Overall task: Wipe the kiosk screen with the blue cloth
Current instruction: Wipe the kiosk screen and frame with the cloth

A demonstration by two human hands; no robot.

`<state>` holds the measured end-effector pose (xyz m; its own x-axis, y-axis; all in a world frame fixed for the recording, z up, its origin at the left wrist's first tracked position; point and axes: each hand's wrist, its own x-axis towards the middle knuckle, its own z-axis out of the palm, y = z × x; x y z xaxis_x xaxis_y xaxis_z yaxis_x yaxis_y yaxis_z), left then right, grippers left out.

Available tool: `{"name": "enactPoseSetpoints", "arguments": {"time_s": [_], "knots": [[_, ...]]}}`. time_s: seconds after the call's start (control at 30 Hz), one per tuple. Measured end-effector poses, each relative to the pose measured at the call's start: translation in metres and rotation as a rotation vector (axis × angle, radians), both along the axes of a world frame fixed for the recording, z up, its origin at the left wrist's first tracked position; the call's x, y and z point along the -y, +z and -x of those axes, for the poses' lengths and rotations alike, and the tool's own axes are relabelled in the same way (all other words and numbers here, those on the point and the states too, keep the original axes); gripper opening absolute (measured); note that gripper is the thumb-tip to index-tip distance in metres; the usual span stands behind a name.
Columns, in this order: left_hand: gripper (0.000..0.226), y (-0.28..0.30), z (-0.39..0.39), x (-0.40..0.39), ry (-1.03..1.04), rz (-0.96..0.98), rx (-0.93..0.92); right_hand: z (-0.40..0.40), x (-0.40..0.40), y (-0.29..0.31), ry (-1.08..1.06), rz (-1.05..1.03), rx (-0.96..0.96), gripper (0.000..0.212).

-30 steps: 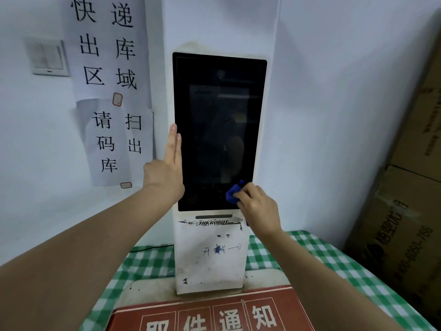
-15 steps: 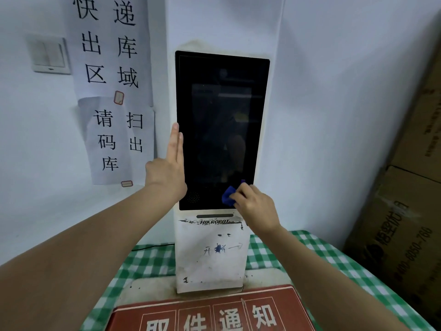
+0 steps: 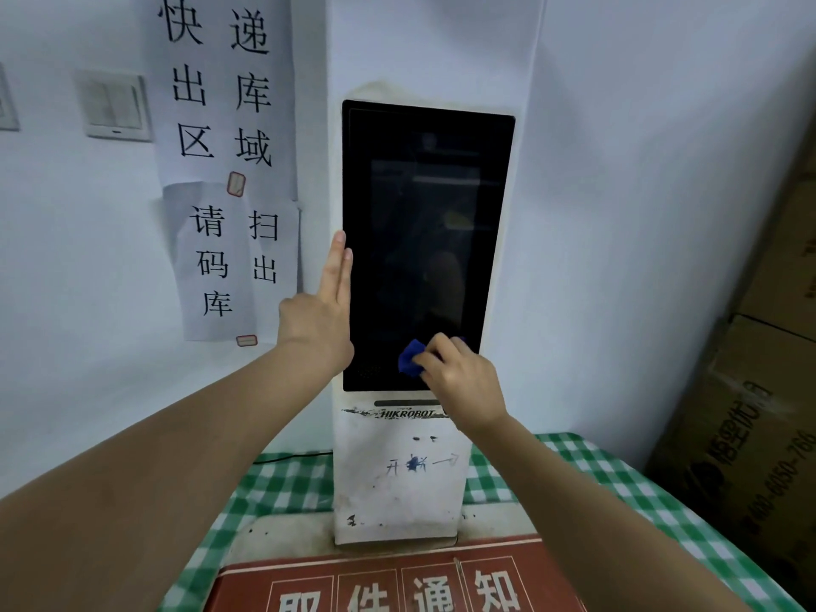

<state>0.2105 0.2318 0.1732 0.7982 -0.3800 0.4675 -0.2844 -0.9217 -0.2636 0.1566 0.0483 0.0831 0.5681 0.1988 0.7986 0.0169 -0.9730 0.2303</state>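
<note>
Against the white wall, the tall kiosk screen rises mostly above the right hand, which grips the blue cloth against its lower edge, while the flat, straight-fingered left hand steadies its left side.

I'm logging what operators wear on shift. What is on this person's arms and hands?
Nothing shows: the left hand and right hand are bare, without gloves, rings or a watch, and both forearms are uncovered as far as the frame shows, no sleeves in view.
</note>
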Motion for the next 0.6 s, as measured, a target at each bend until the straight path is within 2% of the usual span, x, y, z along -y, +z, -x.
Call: {"name": "enactPoseSetpoints", "arguments": {"time_s": [0.1,0.2,0.33,0.5,0.6], "knots": [[0.104,0.0,0.0,-0.002,-0.01,0.0,0.001,0.004,-0.004,0.028,-0.008,-0.224,0.051,0.014],[0.105,0.001,0.0,-0.004,-0.021,0.001,0.002,0.002,-0.009,0.05,-0.029,-0.423,0.17,0.016],[0.103,0.002,-0.001,-0.006,-0.03,-0.014,0.011,-0.006,-0.016,0.029,-0.042,-0.271,0.139,0.017],[0.101,0.002,0.0,-0.008,-0.032,-0.019,0.016,-0.009,-0.014,0.005,-0.031,0.054,-0.017,0.027],[0.101,0.003,0.001,-0.01,-0.056,-0.017,0.007,-0.005,-0.014,0.024,-0.005,-0.04,0.035,0.017]]}}
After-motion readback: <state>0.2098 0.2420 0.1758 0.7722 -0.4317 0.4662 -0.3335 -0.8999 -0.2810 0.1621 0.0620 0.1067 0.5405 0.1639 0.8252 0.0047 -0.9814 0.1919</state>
